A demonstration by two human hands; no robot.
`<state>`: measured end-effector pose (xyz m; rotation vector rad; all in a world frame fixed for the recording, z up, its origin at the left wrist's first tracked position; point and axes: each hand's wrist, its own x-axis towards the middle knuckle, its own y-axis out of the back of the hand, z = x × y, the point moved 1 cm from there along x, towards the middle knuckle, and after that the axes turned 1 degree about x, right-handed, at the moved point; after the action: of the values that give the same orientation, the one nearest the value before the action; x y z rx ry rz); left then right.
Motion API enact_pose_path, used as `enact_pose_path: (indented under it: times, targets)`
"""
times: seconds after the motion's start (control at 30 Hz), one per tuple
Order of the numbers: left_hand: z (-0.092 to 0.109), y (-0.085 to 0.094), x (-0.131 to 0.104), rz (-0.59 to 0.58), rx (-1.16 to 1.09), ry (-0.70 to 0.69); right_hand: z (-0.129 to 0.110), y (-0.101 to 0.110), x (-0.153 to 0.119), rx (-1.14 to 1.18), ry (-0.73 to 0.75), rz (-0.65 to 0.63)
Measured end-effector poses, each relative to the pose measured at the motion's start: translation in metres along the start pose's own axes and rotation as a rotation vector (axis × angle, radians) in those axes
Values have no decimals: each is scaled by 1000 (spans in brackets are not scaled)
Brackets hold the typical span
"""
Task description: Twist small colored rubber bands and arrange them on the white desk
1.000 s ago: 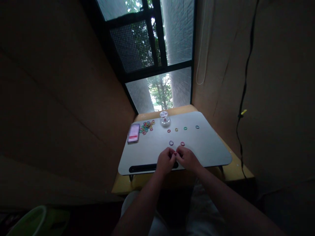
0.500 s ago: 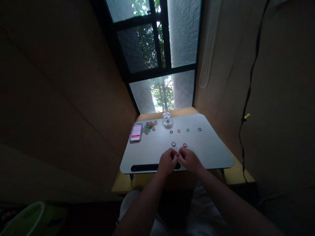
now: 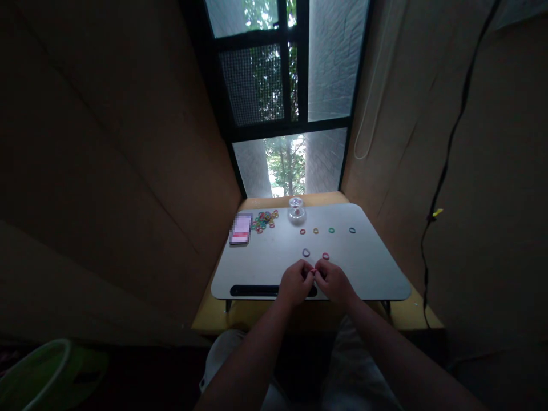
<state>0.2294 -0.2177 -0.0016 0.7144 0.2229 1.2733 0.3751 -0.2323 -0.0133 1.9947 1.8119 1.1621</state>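
Note:
My left hand [image 3: 295, 283] and my right hand [image 3: 334, 282] meet above the front of a white folding table [image 3: 257, 265]. Fingertips of both are pinched on a small pinkish-red elastic band [image 3: 314, 270], mostly hidden by the fingers. Just beyond them lie a purple band [image 3: 306, 255] and a pink-red band [image 3: 326, 256]. Farther back is a spaced row: a red band [image 3: 302, 232], a yellow band [image 3: 315, 231], a green band [image 3: 331, 230] and, at the right, a dark blue band [image 3: 352, 230].
A pile of mixed coloured bands [image 3: 265, 220] lies at the back left, beside a phone [image 3: 241, 229] with a blurred screen. Behind the row stands a clear jar [image 3: 296, 212]. A black slot [image 3: 252, 290] runs along the front edge. A cable [image 3: 446, 154] hangs at the right.
The view has shifted slightly, moving the scene a little to the right. Both hands keep their pinch on the band, and the bands on the table stay in place.

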Motion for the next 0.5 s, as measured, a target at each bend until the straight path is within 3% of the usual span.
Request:
enact_pose_path:
  times: [0.5]
  targets:
    - [0, 0, 0, 4, 6, -10, 3, -2, 0, 4, -6, 1]
